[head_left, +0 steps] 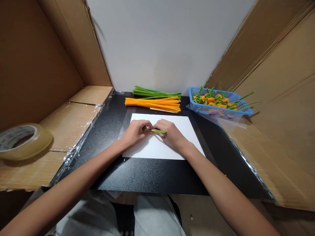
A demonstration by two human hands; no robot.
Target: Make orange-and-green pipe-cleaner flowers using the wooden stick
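Over a white sheet of paper [152, 151], both hands meet fingertip to fingertip. My left hand [136, 130] is closed, its thumb and fingers pinching one end of a green pipe cleaner [159, 131]. My right hand [169, 131] is closed on the same pipe cleaner, and a short green length sticks out across its fingers. A bit of orange pipe cleaner [152, 133] shows just below the fingertips; most of it is hidden by the hands, so its shape is unclear.
Behind the paper lie a bundle of orange pipe cleaners [152, 103] and a bundle of green ones [157, 91]. A blue basket [194, 105] at back right holds several orange-and-green pieces. Clear tape [41, 144] rests on cardboard at left. Cardboard walls flank the black tabletop [147, 177].
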